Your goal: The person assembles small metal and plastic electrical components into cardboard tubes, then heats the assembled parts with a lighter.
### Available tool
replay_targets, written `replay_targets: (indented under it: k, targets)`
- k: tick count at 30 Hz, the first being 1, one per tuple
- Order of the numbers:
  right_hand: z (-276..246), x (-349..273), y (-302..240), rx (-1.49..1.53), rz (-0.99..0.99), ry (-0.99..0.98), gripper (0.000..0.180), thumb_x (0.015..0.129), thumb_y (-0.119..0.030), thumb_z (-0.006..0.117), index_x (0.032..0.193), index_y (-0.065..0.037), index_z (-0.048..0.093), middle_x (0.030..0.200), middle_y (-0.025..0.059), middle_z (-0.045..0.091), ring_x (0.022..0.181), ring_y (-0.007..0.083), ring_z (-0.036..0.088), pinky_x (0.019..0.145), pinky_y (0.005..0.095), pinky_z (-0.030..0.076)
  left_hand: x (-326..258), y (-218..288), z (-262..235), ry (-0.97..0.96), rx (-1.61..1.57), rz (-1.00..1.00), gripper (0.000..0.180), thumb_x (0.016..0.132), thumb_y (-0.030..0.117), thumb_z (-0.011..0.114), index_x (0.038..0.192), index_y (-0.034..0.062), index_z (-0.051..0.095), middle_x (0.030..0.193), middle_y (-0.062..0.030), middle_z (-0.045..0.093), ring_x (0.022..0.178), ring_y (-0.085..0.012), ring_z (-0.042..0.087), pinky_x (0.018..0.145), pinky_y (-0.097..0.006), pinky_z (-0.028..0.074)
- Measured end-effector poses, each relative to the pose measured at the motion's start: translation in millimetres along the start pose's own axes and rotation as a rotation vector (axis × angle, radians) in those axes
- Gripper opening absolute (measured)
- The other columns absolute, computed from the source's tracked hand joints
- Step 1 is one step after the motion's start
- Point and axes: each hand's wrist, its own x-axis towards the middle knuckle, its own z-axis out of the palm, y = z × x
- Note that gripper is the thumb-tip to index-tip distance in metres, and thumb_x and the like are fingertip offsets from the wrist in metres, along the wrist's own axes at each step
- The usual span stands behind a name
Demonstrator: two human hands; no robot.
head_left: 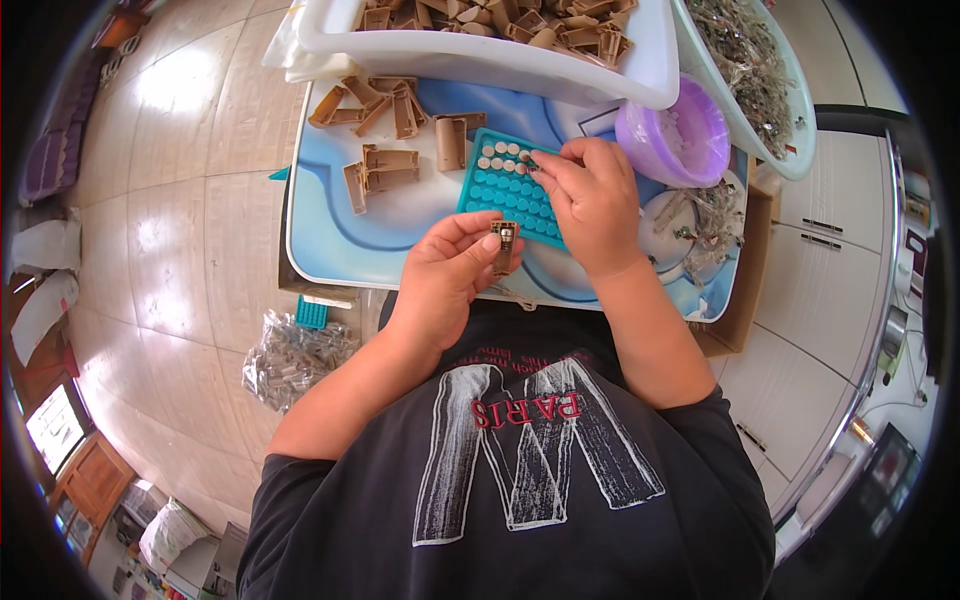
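Between the thumb and fingers of my left hand (447, 268) is a small brown plastic casing (505, 258), held upright with a shiny metal bit showing near its top. My right hand (602, 212) reaches over a teal tray (478, 195) of round pockets, fingertips pinched together at its upper rows. Pale round discs (499, 150) fill several pockets in those rows. Whatever the right fingertips grip is too small and covered to make out. Other brown casings (390, 168) lie loose on the blue-and-white table (340, 235), left of the tray.
A white bin (480, 42) heaped with brown casings stands at the far edge. To the right are a purple bowl (640, 140), a pale basin (800, 130) of small wired parts and a wire cluster (712, 225). A bag of parts (290, 360) lies on the floor at left.
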Motion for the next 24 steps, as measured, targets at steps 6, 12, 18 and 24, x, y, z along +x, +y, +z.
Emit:
replay_targets:
  k: [6,12,18,24]
  targets:
    - [1.6,-2.4,0.0,-0.050,-0.089,-0.013,0.015,0.061,-0.009,0.073,0.073,-0.009,0.064,0.078,0.0035,0.055,0.075,0.0235,0.053,0.064,0.0349,0.042,-0.3,0.7,0.8,-0.005,-0.012,-0.003,0.021,0.089,0.004,0.054,0.110,-0.0006,0.051,0.100,-0.0104,0.062,0.092,-0.0185,0.062,0.082,-0.031,0.052]
    - [-15.1,-10.0,-29.5,0.285,-0.027,-0.059,0.016,0.061,-0.004,0.073,0.072,-0.006,0.062,0.077,0.0043,0.055,0.071,0.0246,0.053,0.063,0.0352,0.042,1.8,-2.5,-4.1,-0.015,-0.031,0.005,0.021,0.089,0.004,0.055,0.109,-0.0006,0.052,0.098,-0.0103,0.062,0.089,-0.0186,0.062,0.079,-0.029,0.052]
    - [-13.3,-17.4,-33.8,0.332,-0.028,-0.077,0.015,0.062,-0.003,0.072,0.072,-0.004,0.061,0.074,0.0055,0.057,0.069,0.0247,0.054,0.060,0.0349,0.044,-0.2,-5.2,-3.6,-0.019,-0.004,0.029,0.021,0.089,0.004,0.055,0.109,-0.0008,0.052,0.097,-0.0104,0.063,0.085,-0.0179,0.063,0.077,-0.029,0.052]
    - [-16.1,-26.6,-37.6,0.321,-0.020,-0.110,0.014,0.065,-0.003,0.069,0.076,-0.003,0.060,0.074,0.0067,0.058,0.069,0.0254,0.055,0.061,0.0348,0.046,-7.8,-8.9,7.1,0.012,0.006,0.076,0.021,0.089,0.004,0.054,0.109,-0.0022,0.051,0.097,-0.0098,0.062,0.087,-0.0166,0.062,0.079,-0.029,0.051]
